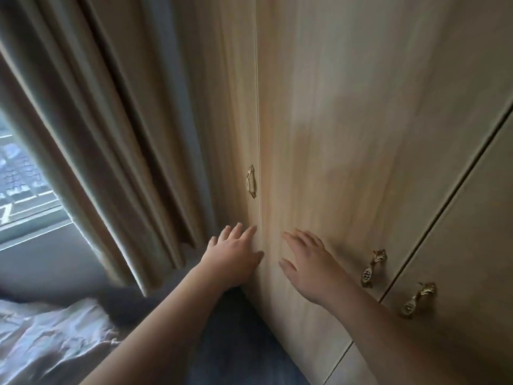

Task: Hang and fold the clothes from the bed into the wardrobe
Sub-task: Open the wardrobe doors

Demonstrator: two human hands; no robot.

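A tall light-wood wardrobe (347, 120) fills the view, its doors closed. My left hand (233, 257) lies flat with straight fingers against the left door, right at the seam between two doors. My right hand (308, 262) presses flat on the neighbouring door, fingers spread. A gold handle (251, 182) sits on the left door above my left hand. Two more gold handles (373, 268) (417, 300) hang to the right of my right hand. A dark garment (125, 304) lies on the bed at lower left. Both hands hold nothing.
Beige curtains (97, 120) hang left of the wardrobe, beside a window (19, 184). The bed with a pale crumpled sheet (47, 334) is at the lower left. A dark blue cloth (236, 343) lies below my arms, against the wardrobe's base.
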